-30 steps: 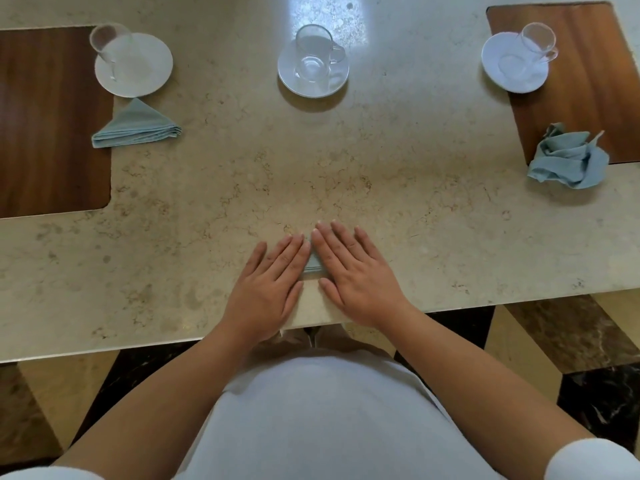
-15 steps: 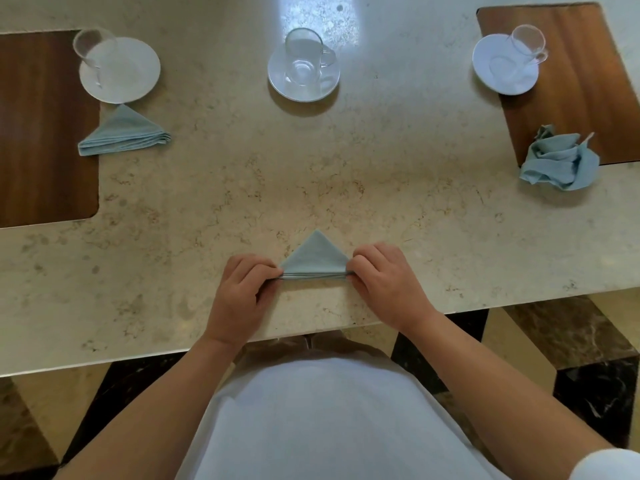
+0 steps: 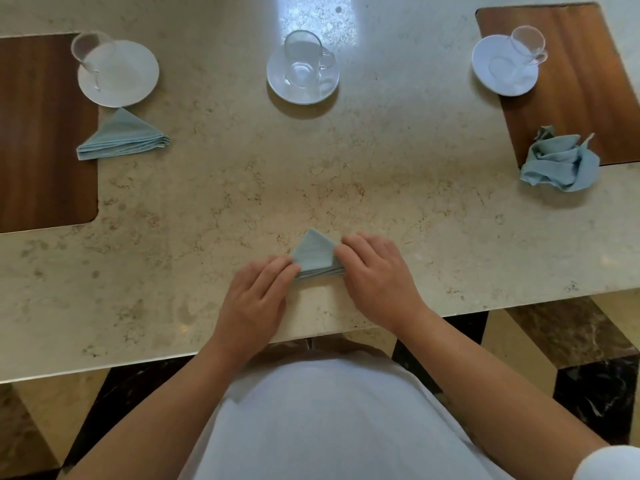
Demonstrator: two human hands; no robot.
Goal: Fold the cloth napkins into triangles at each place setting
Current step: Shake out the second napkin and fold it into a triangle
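Napkin (image 3: 313, 252), folded triangular, is held at centre frame on the table (image 3: 381, 168); left corner is pinched by the left hand (image 3: 256, 299), right corner by the right hand (image 3: 377, 285).

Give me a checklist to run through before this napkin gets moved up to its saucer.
1. Middle napkin is a triangle: ok.
2. Left hand and right hand hold its two corners: ok.
3. Its layers line up under the fingers: cannot tell.
4. Table in front of the middle saucer is bare: ok.
5. Left napkin folded: ok.
6. Right napkin folded: not ok, crumpled.
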